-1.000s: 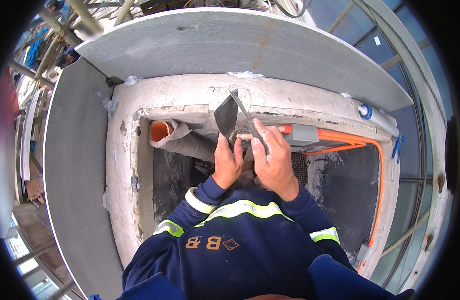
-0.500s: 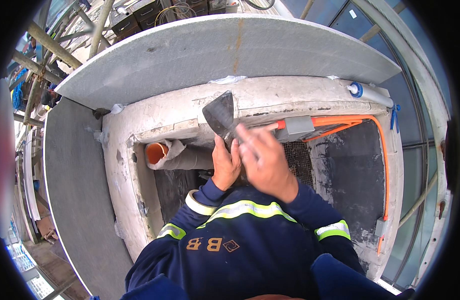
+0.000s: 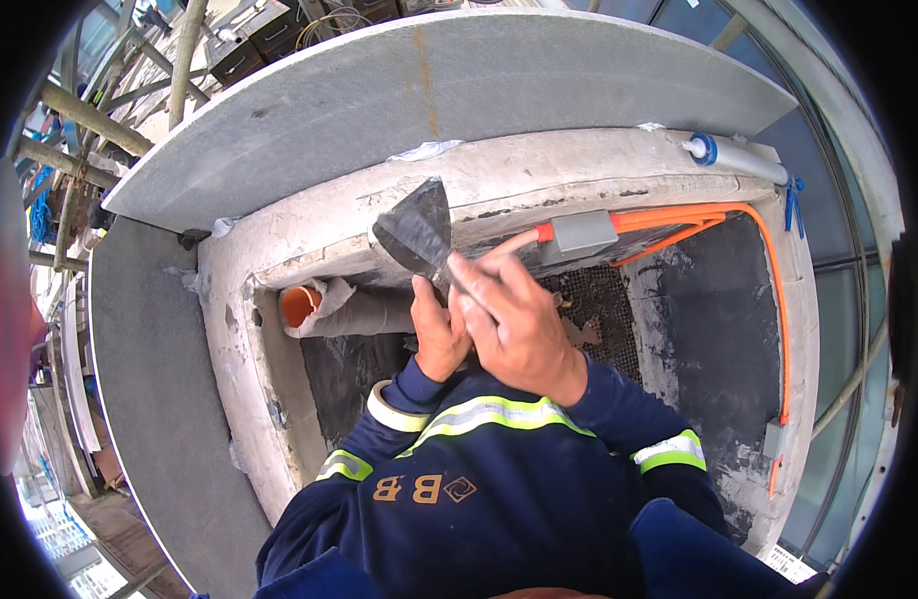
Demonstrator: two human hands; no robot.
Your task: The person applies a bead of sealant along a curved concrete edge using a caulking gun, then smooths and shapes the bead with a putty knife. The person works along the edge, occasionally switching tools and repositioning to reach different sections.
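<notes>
Fingers [image 3: 428, 304] were curled: in the left hand [image 3: 441, 339] around a trowel [image 3: 416, 230], in the right hand [image 3: 527, 334] pinching a thin tool [image 3: 451, 280].

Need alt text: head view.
A person's left hand holds a dark trowel over a pale-rimmed recess; the right hand is close against it, grip unclear. Nearby: an orange pipe end at left, a grey box with orange conduit at right, a blue-collared tube on the rim, and grey panels on two sides.
</notes>
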